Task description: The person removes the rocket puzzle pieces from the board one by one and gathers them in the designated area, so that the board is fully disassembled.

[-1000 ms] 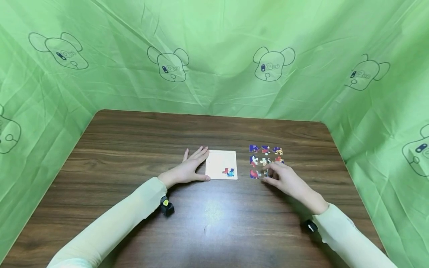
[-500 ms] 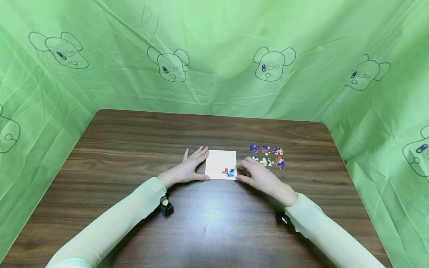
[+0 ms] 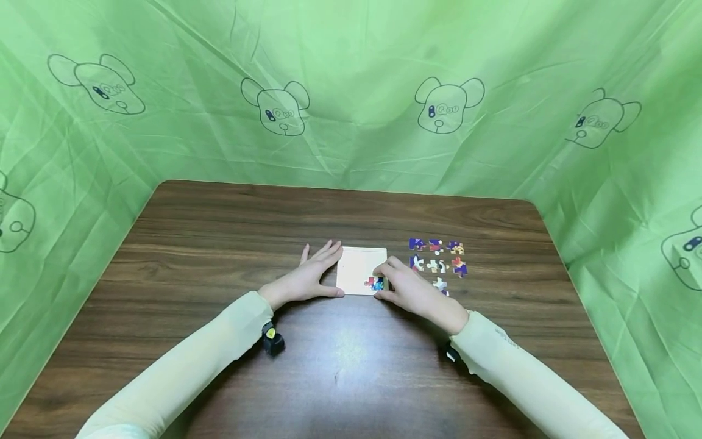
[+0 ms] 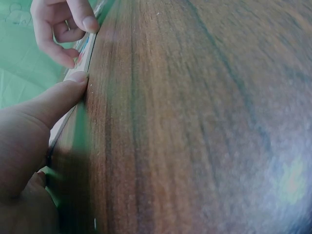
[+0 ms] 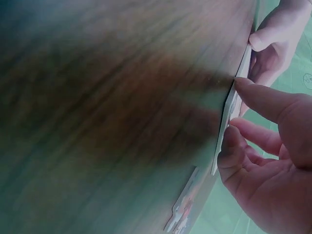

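In the head view a pale square puzzle board lies on the table, with a red-and-blue jigsaw piece at its lower right corner. My left hand spreads along the board's left side, thumb against the near edge and fingers straight. The right hand bends over the lower right corner, its fingertips around that piece and its thumb at the near edge. Whether it pinches something I cannot tell. More jigsaw pieces lie in rows right of the board.
The wood-grain table ends at the back against a green curtain printed with bear faces. In the right wrist view a loose jigsaw piece lies on the table just beyond the right hand.
My right hand has moved left from the loose pieces onto the board's lower right corner, uncovering some loose pieces. The left hand and the board have stayed put.
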The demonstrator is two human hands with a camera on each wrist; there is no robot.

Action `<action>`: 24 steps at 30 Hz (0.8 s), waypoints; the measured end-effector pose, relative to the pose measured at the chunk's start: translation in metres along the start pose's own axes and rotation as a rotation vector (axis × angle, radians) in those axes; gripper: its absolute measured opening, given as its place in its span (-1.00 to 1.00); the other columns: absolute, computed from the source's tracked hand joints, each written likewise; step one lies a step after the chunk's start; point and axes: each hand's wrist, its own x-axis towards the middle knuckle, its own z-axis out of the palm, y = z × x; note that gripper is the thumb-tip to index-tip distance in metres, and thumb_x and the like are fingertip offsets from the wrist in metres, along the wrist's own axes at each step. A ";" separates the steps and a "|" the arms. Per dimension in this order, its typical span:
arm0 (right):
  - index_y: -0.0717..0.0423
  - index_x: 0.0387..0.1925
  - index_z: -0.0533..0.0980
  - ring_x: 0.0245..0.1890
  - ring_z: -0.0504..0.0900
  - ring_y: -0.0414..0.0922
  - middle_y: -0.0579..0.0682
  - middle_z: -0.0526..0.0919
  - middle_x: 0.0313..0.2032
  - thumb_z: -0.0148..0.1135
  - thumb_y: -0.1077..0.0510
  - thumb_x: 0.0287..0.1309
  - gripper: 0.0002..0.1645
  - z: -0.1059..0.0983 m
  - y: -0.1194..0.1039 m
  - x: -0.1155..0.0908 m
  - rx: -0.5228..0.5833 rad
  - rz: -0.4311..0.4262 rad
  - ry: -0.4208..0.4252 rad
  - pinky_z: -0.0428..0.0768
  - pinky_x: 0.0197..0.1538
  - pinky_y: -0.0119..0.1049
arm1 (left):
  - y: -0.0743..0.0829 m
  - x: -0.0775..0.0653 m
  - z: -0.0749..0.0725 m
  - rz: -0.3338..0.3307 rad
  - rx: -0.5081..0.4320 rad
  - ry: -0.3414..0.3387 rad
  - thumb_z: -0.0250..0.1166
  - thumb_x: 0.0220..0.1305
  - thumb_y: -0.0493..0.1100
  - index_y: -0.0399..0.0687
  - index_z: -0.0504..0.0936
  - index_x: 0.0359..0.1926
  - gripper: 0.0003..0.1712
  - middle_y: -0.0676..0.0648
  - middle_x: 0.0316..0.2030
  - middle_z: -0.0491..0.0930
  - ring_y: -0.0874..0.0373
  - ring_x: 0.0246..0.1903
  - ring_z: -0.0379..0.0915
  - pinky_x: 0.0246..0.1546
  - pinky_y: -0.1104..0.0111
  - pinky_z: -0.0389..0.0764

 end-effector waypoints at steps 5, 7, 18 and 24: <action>0.23 0.03 0.63 -0.30 0.53 -0.15 0.10 0.57 -0.08 0.52 0.13 0.21 -0.58 -0.002 -0.002 0.003 -0.022 0.015 -0.013 0.65 -0.15 -0.20 | 0.000 0.000 0.000 -0.004 0.010 -0.002 0.47 0.29 0.17 -0.26 -0.01 0.64 0.20 -0.20 0.66 -0.15 -0.09 0.65 -0.39 0.47 -0.30 -0.55; 0.23 0.01 0.62 -0.30 0.54 -0.15 0.09 0.58 -0.08 0.53 0.13 0.20 -0.59 -0.002 -0.003 0.004 -0.027 0.025 -0.027 0.66 -0.15 -0.20 | 0.000 0.000 0.000 -0.005 0.012 -0.004 0.47 0.30 0.17 -0.26 -0.02 0.64 0.20 -0.20 0.66 -0.15 -0.09 0.65 -0.39 0.47 -0.30 -0.56; 0.16 -0.06 0.57 -0.40 0.44 -0.19 0.08 0.53 -0.16 0.54 0.12 0.19 -0.62 -0.003 -0.004 0.007 0.014 0.047 -0.052 0.58 -0.28 -0.27 | 0.001 -0.002 0.000 -0.003 -0.002 -0.004 0.48 0.29 0.16 -0.27 -0.01 0.64 0.20 -0.20 0.66 -0.15 -0.09 0.65 -0.40 0.46 -0.30 -0.56; 0.13 -0.06 0.57 -0.35 0.47 -0.18 0.07 0.54 -0.14 0.54 0.12 0.18 -0.62 -0.003 -0.003 0.007 0.028 0.043 -0.042 0.61 -0.24 -0.26 | 0.002 -0.002 -0.001 -0.005 -0.005 -0.003 0.48 0.28 0.16 -0.26 -0.01 0.64 0.20 -0.20 0.66 -0.15 -0.09 0.65 -0.40 0.46 -0.29 -0.57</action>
